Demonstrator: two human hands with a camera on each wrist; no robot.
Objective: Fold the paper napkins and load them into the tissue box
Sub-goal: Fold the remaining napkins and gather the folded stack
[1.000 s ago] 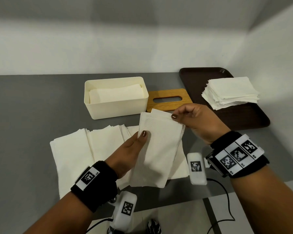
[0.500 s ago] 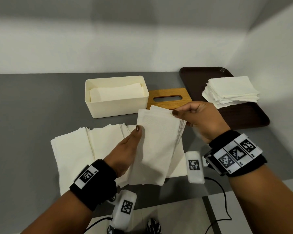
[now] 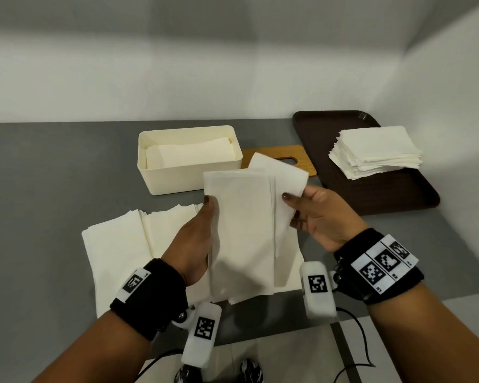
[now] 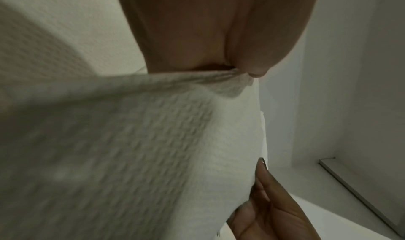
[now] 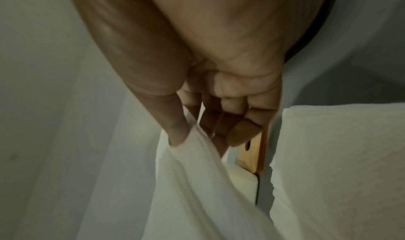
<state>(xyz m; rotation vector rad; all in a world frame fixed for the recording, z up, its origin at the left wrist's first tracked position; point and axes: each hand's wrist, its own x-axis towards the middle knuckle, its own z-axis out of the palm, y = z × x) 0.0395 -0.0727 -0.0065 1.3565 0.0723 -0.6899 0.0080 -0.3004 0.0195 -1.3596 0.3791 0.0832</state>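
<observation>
1. We work at a grey desk (image 3: 39, 189) set into a corner of pale walls.
2. Our left hand (image 3: 191, 241) holds the left edge of a folded bundle of paper napkins (image 3: 244, 230), thumb on top and fingers curled beneath, above the desk.
3. Our right hand (image 3: 318, 217) pinches the bundle's right edge near its upper corner; in the right wrist view the thumb and fingers (image 5: 177, 129) close on the white layers.
4. The bundle stands roughly upright and tilted towards us, its upper right corner fanned into separate sheets.
5. Beneath the bundle, a spread of folded napkins (image 3: 119, 244) lies flat on the desk, overlapping in rows.
6. The cream tissue box (image 3: 188, 175) sits open just beyond the held bundle, with folded napkins (image 3: 188, 153) already lying inside it.
7. The wooden lid (image 3: 277, 156), with its slot, lies flat on the desk just right of the box, partly hidden by the bundle's upper corner.
8. A dark brown tray (image 3: 371, 189) rests at the right, touching or nearly touching the lid, and carries a stack of square napkins (image 3: 376, 150).
9. Both wrists wear black bands with printed marker tags, and white camera units hang below them.
</observation>
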